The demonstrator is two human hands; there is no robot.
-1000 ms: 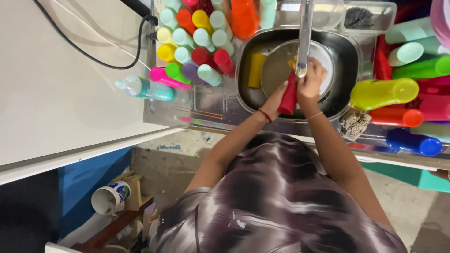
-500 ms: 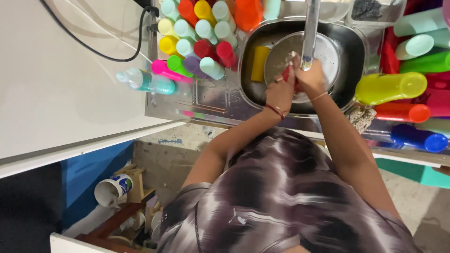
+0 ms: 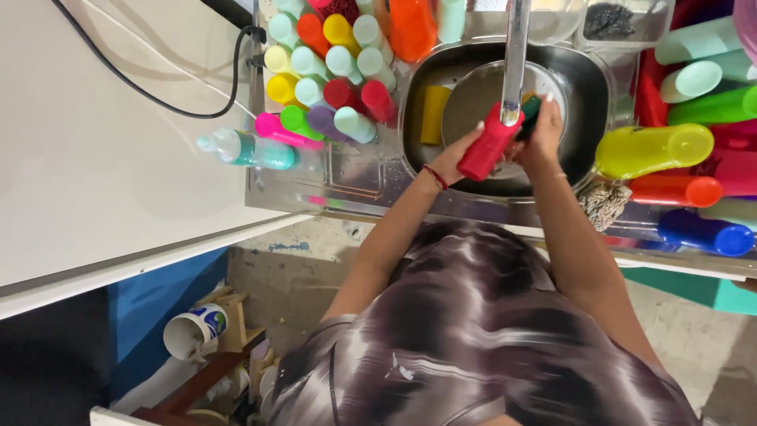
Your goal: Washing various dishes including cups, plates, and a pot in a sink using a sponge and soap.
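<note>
My left hand (image 3: 456, 160) grips a red plastic bottle (image 3: 490, 143) over the steel sink (image 3: 579, 75), under the tap (image 3: 515, 55). My right hand (image 3: 544, 130) is at the bottle's upper end and holds a dark green scrubber (image 3: 531, 110) against it. A yellow sponge (image 3: 434, 114) lies in the sink's left part, beside a round metal pan (image 3: 473, 99).
Several coloured bottles (image 3: 331, 71) lie on the steel drainboard left of the sink, with a clear teal bottle (image 3: 248, 150) at its edge. More bottles (image 3: 654, 150) are piled to the right. A black cable (image 3: 134, 87) crosses the white counter. A white cup (image 3: 193, 331) sits below.
The red bottle has tilted and turned between my hands under the tap. My right hand has shifted up to its top end with the scrubber.
</note>
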